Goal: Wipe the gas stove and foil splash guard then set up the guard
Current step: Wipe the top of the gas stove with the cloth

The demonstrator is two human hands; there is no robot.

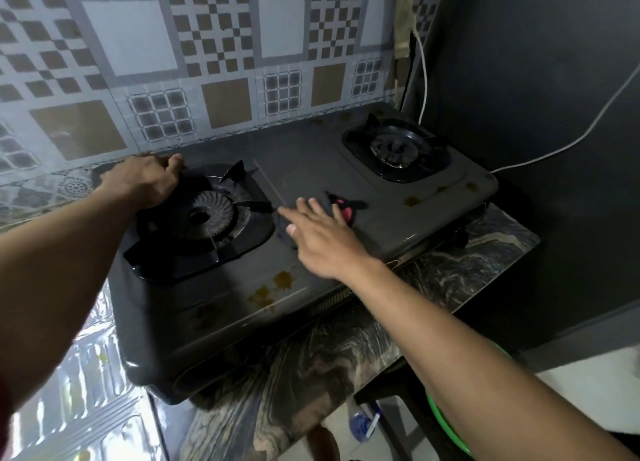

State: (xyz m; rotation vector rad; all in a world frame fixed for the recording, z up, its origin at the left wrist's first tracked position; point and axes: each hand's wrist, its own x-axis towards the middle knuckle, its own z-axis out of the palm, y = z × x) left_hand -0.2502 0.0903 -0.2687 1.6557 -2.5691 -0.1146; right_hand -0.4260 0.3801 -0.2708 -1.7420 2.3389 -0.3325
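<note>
A dark grey two-burner gas stove (311, 169) stands on a marbled table. Brown grease stains (270, 287) dot its front and right side. My left hand (142, 180) grips the stove's back left corner, beside the left burner (204, 218), with its fingers curled over the edge. My right hand (318, 232) lies flat with spread fingers on a dark cloth with a pink patch (344, 208) in the stove's middle. The tile-patterned foil splash guard (207, 62) stands behind the stove. A shiny foil panel (79, 384) runs along the stove's left side.
The right burner (394, 149) sits at the back right. A white cable (554, 149) hangs along the dark wall on the right. The marbled table (346, 356) juts out in front of the stove. Below it are a green basin (446, 422) and a small bottle (362, 422).
</note>
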